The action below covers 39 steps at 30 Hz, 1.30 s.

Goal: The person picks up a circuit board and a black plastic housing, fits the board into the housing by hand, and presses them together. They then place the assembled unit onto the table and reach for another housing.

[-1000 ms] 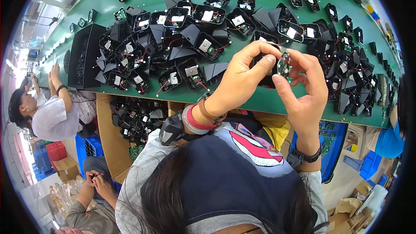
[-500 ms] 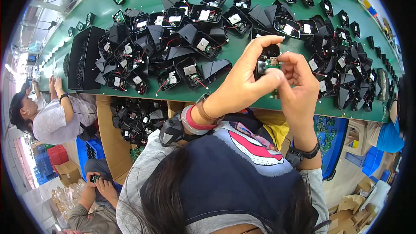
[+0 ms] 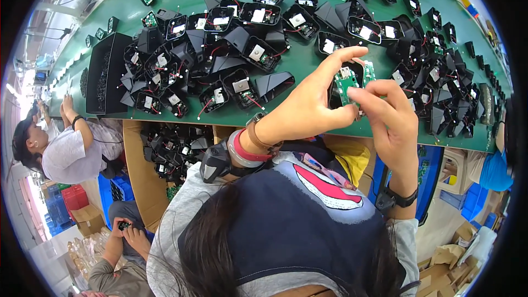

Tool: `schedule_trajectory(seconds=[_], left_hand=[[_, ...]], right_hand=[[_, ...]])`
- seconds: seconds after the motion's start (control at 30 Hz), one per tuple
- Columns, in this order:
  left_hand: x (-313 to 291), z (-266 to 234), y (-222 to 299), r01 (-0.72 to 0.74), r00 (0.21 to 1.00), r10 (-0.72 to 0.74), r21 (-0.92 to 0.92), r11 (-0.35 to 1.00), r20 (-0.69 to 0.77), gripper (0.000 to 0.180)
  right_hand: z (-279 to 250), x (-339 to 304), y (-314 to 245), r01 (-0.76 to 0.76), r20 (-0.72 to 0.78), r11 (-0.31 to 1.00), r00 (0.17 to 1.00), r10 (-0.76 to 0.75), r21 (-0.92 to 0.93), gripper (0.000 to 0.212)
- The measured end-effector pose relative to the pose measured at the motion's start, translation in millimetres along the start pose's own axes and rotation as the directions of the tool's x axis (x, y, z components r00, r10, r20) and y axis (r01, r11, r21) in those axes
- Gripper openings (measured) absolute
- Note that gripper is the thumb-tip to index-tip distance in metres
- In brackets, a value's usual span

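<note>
My left hand (image 3: 313,102) curves its thumb and index finger around a small black housing, mostly hidden by the fingers. A green circuit board (image 3: 345,81) stands at the housing's opening, tilted, with a pale metal part at its upper end. The thumb and index finger of my right hand (image 3: 393,118) press together at this board's lower right edge. A second narrow green board (image 3: 369,71) shows just beyond my right fingertips; whether it is held too, I cannot tell. Both hands are raised over the near edge of the green table (image 3: 308,80).
Many black housings (image 3: 258,52) with white parts and red wires lie heaped across the table. A black bin (image 3: 110,71) stands at the left. Below the edge are a cardboard box of housings (image 3: 137,176) and a blue tray (image 3: 432,179). Co-workers (image 3: 77,151) sit at the left.
The circuit board has come into clearer view and sits more upright between my hands. My right hand has shifted slightly right and down, its fingers now spread more apart. The second narrow board now shows.
</note>
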<state>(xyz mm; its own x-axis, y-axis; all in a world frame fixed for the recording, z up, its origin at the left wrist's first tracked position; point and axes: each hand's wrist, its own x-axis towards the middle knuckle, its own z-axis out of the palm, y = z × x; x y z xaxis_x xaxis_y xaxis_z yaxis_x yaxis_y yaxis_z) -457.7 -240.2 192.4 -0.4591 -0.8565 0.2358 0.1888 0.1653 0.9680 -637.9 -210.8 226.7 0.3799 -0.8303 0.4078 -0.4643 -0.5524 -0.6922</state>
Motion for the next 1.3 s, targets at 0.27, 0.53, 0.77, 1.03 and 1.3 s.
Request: schedule_trajectory(seconds=[0.27, 0.53, 0.77, 1.03, 1.3], left_hand=[[-8, 0, 4, 0.145, 0.988, -0.133, -0.168, 0.975, 0.079, 0.072], [-3, 7, 8, 0.118, 0.987, -0.133, -0.154, 0.981, -0.092, 0.066], [-4, 13, 1, 0.091, 0.979, -0.125, -0.203, 0.975, -0.159, 0.059], [-2, 10, 2, -0.023, 0.987, 0.036, 0.083, 0.996, -0.156, 0.057], [1, 15, 5, -0.079, 0.96, 0.14, 0.245, 0.966, -0.241, 0.057]], right_hand=[[-6, 8, 11, -0.028, 0.114, 0.998, 0.993, 0.022, 0.049, 0.023], [23, 7, 8, -0.121, -0.26, 0.901, 0.934, 0.246, 0.416, 0.011], [17, 5, 7, -0.024, -0.256, 0.996, 0.967, 0.002, -0.083, 0.014], [13, 6, -2, -0.059, -0.22, 0.984, 0.975, 0.02, -0.168, 0.013], [8, 7, -3, -0.012, -0.199, 0.914, 0.977, -0.075, -0.405, 0.014]])
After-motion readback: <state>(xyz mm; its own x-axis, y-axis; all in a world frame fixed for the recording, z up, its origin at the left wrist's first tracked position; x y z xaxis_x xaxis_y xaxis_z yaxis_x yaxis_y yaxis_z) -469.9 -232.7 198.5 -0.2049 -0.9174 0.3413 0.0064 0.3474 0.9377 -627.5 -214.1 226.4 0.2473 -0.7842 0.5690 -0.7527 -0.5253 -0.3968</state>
